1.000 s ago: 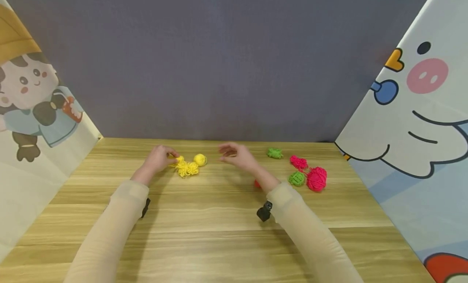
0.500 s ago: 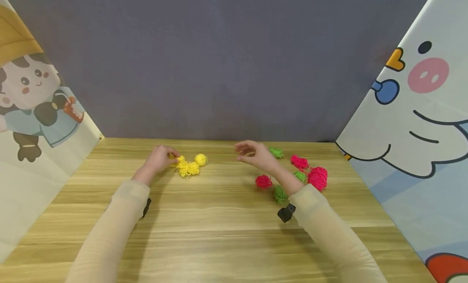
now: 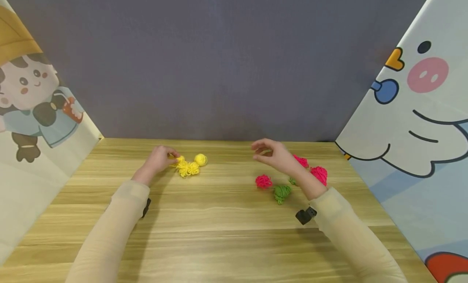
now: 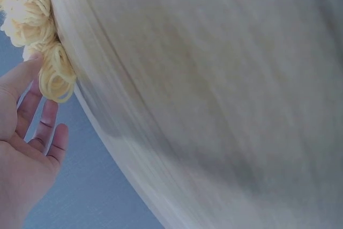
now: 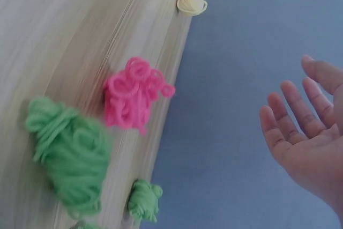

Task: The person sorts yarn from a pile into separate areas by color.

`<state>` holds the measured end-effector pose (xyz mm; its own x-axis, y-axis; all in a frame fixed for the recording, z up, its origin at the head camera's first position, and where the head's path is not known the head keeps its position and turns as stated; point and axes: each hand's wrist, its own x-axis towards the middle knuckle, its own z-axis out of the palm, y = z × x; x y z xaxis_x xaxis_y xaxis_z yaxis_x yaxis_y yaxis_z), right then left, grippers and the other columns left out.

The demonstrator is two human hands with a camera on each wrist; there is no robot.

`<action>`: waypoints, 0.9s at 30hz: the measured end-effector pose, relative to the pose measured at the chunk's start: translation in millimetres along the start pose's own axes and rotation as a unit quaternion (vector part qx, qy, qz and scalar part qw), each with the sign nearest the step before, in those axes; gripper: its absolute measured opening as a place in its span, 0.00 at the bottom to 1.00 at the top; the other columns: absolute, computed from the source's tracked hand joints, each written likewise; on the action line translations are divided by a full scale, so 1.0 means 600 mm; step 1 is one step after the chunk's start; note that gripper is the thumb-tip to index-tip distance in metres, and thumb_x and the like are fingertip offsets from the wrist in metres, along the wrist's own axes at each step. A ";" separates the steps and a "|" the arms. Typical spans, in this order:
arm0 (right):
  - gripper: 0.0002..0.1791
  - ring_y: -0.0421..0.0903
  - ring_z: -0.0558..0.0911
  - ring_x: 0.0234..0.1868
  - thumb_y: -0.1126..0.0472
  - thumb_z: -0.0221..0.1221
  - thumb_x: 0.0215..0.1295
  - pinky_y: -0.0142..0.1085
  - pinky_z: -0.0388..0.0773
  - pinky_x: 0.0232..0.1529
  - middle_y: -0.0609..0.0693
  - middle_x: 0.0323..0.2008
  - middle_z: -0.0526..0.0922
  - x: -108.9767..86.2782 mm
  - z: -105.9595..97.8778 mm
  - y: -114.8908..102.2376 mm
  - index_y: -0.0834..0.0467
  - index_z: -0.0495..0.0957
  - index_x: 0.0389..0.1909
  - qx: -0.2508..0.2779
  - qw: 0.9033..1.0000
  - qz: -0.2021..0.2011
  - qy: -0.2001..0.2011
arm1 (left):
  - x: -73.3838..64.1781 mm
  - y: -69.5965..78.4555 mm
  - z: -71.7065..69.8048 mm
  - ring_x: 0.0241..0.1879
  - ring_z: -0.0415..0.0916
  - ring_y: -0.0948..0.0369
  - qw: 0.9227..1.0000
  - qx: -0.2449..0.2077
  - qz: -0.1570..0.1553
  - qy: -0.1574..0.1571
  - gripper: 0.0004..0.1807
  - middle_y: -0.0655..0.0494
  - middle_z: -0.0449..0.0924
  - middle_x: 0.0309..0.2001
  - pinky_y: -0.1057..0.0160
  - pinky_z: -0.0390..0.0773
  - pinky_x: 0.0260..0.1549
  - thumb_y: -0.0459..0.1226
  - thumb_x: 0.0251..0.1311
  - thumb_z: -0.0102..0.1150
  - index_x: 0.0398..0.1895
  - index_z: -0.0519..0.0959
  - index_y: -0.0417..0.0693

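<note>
Several yellow yarn balls sit clustered at the middle left of the table: a looped one (image 3: pixel 187 168), a tight round one (image 3: pixel 200 159), and one (image 4: pixel 56 73) at my left fingertips. My left hand (image 3: pixel 158 159) pinches that last ball between thumb and finger, its other fingers loosely bent. Over the right side my right hand (image 3: pixel 276 155) hovers with relaxed fingers, nothing in them. Nearest below its wrist lie a pink yarn ball (image 3: pixel 263 181) and a green yarn ball (image 3: pixel 282 193). A smaller green ball (image 5: pixel 144 201) shows in the right wrist view; the right hand hides it in the head view.
Behind the right forearm are a larger pink ball (image 3: pixel 319 175), another pink ball (image 3: pixel 300 160) and a partly covered green ball (image 3: pixel 292 180). A grey panel (image 3: pixel 219 72) closes the back of the wooden table (image 3: pixel 204 242); printed panels (image 3: pixel 413 124) stand at both sides.
My right hand has moved to the right, away from the yellow yarn. The small pink and the nearer green balls have come into view from under the right arm. The left hand has stayed put.
</note>
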<state>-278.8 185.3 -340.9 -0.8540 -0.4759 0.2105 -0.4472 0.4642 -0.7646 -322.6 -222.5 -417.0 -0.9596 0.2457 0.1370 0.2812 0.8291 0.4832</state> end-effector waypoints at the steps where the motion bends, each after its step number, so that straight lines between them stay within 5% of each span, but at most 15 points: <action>1: 0.18 0.50 0.79 0.49 0.60 0.63 0.60 0.47 0.78 0.48 0.52 0.49 0.80 -0.004 -0.003 0.001 0.55 0.76 0.52 -0.005 1.000 -0.002 0.002 | 0.000 0.001 0.000 0.42 0.75 0.47 1.000 0.000 0.001 0.000 0.09 0.43 0.82 0.44 0.49 0.74 0.44 0.34 0.55 0.65 0.40 0.83 0.41; 11: 0.20 0.53 0.79 0.50 0.60 0.64 0.59 0.40 0.79 0.47 0.54 0.50 0.80 -0.043 -0.023 0.020 0.57 0.76 0.52 -0.044 0.999 0.001 0.018 | -0.003 0.004 -0.002 0.43 0.74 0.46 1.000 -0.006 -0.007 -0.007 0.10 0.42 0.82 0.44 0.48 0.74 0.45 0.33 0.56 0.64 0.41 0.83 0.41; 27: 0.22 0.57 0.75 0.55 0.63 0.63 0.60 0.52 0.74 0.53 0.57 0.53 0.78 -0.081 -0.006 0.061 0.58 0.74 0.57 -0.039 0.998 0.041 -0.001 | -0.004 0.009 -0.003 0.44 0.75 0.46 1.000 -0.004 -0.005 -0.004 0.08 0.41 0.82 0.45 0.47 0.73 0.45 0.33 0.57 0.63 0.40 0.83 0.41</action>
<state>-254.8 227.9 -377.1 -0.8876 -0.4363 0.1478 -0.3960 0.5587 -0.7287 -318.6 -219.6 -413.0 -0.9624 0.2406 0.1258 0.2712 0.8273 0.4920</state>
